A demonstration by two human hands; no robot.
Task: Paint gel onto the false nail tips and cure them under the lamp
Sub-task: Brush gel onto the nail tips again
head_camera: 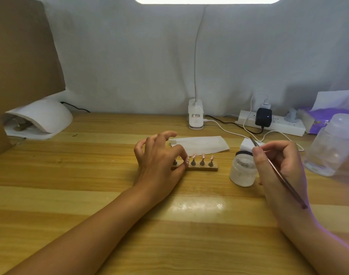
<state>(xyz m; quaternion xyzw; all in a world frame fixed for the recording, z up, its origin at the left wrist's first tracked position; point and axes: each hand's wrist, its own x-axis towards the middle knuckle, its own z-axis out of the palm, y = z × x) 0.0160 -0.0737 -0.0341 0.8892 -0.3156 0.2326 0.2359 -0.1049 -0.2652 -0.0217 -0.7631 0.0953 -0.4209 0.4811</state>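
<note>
A small wooden holder (201,168) lies at the middle of the table with several pink false nail tips (202,155) standing on metal pegs. My left hand (159,157) rests over the holder's left end, thumb and forefinger pinching one pink nail tip (187,161) on its peg. My right hand (280,165) is to the right, holding a thin dark brush (278,172) like a pen, its tip pointing up and away. A small open jar (242,169) of whitish material stands just left of that hand. The white curing lamp (40,118) sits at the far left.
A folded white paper (201,145) lies behind the holder. A desk lamp base (195,116), a power strip (272,122) with cables, a purple pack (324,118) and a clear plastic container (332,145) line the back and right. Brown cardboard (20,46) stands at left.
</note>
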